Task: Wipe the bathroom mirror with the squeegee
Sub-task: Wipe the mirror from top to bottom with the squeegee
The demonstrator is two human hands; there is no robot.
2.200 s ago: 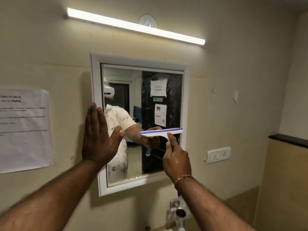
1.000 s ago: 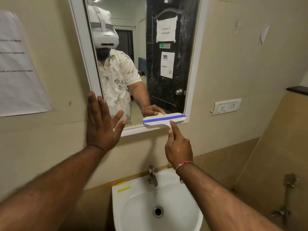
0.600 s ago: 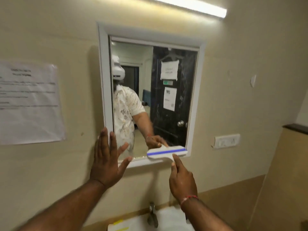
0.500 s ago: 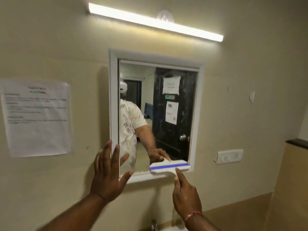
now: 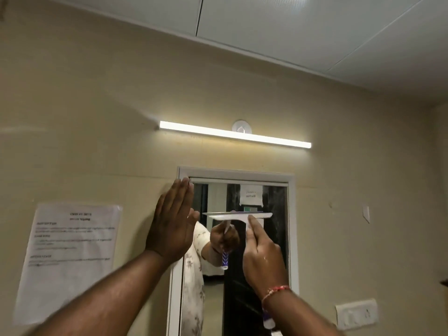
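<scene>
The white-framed bathroom mirror (image 5: 292, 214) hangs on the beige wall. My right hand (image 5: 263, 255) grips the handle of a white squeegee (image 5: 238, 216), its blade lying level against the upper part of the glass, index finger stretched up behind the head. The purple-and-white handle end sticks out below my wrist. My left hand (image 5: 171, 225) is flat, fingers together, over the upper left of the frame and the wall beside it. The glass reflects my arm, the squeegee and a dark door with paper notices.
A lit tube light (image 5: 235, 134) runs above the mirror. A printed paper sheet (image 5: 70, 258) is stuck to the wall at left. A white switch plate (image 5: 356, 314) sits low at right. The white ceiling meets the wall above.
The squeegee went from the mirror's bottom edge up to its upper part. My left hand slid up the left frame to the top corner. The view tilted upward; the sink dropped out of sight.
</scene>
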